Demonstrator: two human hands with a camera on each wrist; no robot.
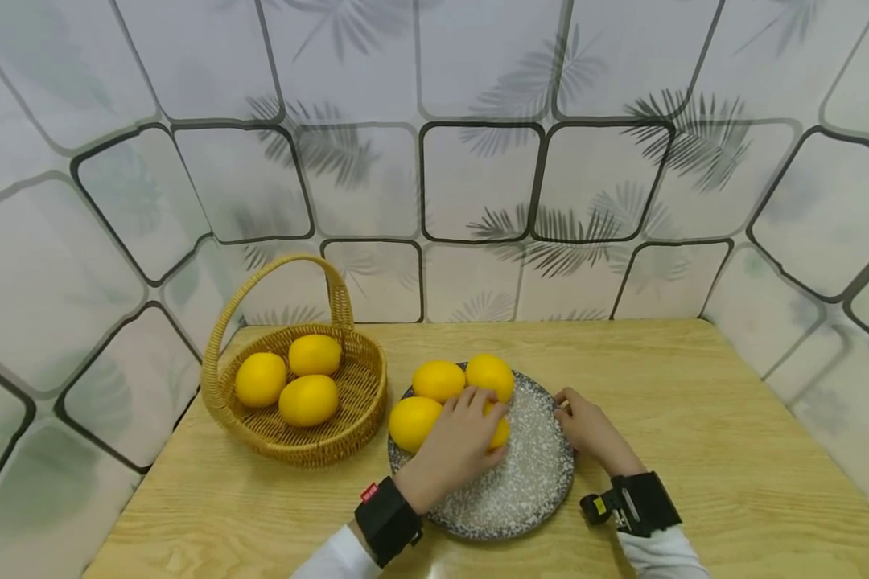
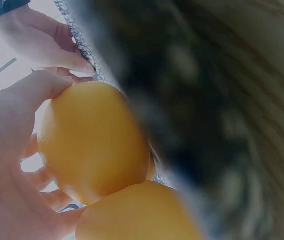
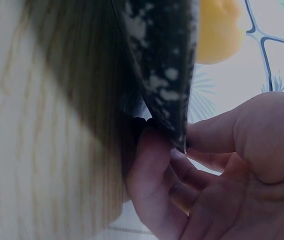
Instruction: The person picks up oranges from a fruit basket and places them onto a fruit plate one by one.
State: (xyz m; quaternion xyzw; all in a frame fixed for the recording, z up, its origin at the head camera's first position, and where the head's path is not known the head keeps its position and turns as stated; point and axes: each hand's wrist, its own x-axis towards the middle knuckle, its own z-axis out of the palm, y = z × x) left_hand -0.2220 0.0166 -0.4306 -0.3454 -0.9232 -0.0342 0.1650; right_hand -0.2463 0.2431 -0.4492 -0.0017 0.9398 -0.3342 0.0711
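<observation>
A speckled grey round plate [image 1: 529, 490] with a dark rim lies on the wooden table. My left hand [image 1: 452, 450] reaches over it and grips a yellow lemon [image 1: 500, 434], partly hidden by the fingers in the head view. In the left wrist view, thumb and fingers curl round that lemon [image 2: 92, 142], and another lemon [image 2: 137, 215] sits against it. Three more lemons show on the plate's left and far side, the nearest lemon [image 1: 414, 424] beside my left hand. My right hand [image 1: 590, 430] pinches the plate's right rim [image 3: 169, 100], thumb above and fingers beneath.
To the left of the plate stands a wicker basket [image 1: 319, 454] with a tall arched handle [image 1: 224, 322]. Three lemons lie inside it, one lemon [image 1: 309, 400] toward the front. A patterned wall covering [image 1: 478, 185] rises behind the wooden table [image 1: 702, 418] and on both sides.
</observation>
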